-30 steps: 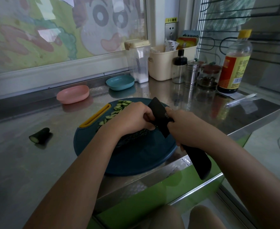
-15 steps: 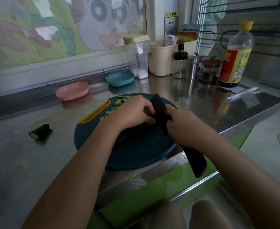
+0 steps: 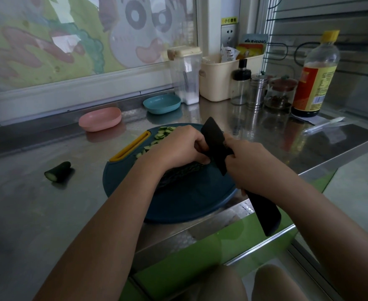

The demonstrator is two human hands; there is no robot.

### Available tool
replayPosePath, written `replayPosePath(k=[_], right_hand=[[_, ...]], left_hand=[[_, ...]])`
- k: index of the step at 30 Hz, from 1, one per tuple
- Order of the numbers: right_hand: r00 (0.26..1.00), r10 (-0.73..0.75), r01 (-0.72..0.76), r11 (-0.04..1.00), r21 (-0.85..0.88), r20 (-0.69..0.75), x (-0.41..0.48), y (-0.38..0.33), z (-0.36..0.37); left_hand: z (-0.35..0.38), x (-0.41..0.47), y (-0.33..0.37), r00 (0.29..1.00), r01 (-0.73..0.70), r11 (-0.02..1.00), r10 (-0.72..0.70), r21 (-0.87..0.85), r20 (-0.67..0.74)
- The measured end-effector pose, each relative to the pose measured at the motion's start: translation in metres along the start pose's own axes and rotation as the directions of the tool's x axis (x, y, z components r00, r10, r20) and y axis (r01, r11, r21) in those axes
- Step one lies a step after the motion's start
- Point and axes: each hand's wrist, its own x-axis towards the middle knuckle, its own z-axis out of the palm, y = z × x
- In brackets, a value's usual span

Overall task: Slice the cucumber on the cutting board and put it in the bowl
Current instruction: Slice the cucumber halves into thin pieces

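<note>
A dark cucumber [image 3: 185, 171] lies on the round blue cutting board [image 3: 178, 205]. My left hand [image 3: 176, 146] curls over it and holds it down. My right hand [image 3: 248, 164] grips a black knife [image 3: 215, 144], whose blade stands against the cucumber's right end beside my left fingers. Several thin cucumber slices [image 3: 160, 135] lie at the board's far side. A pink bowl [image 3: 100, 118] and a blue bowl [image 3: 161, 103] sit behind the board. A cut cucumber end [image 3: 58, 171] lies on the counter to the left.
The steel counter [image 3: 26, 203] ends just under the board's near edge. At the back right stand a clear canister [image 3: 186, 77], a cream bin [image 3: 224, 78], small jars [image 3: 258, 90] and a sauce bottle [image 3: 315, 77]. A white pen-like item [image 3: 324, 124] lies at the right.
The knife blade has shifted slightly along the cucumber while my left hand keeps holding it. The view has tilted a little; nothing else has moved.
</note>
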Motion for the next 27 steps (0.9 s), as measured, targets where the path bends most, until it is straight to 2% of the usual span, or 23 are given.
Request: replayPosePath(k=[22,27], right_hand=[[0.999,-0.033,0.034,0.999,-0.039,0.026,-0.0039,-0.0001,-0.0027],[0.998,-0.008,0.008,1.000,-0.002,0.061,0.0016,0.0032,-0.0030]], left_hand=[[0.0004,0.0011,-0.0006,1.000,-0.020,0.999,0.020,0.039,-0.003],[0.0009,0.0010,-0.0002,1.000,-0.014,0.999,0.014,0.033,0.001]])
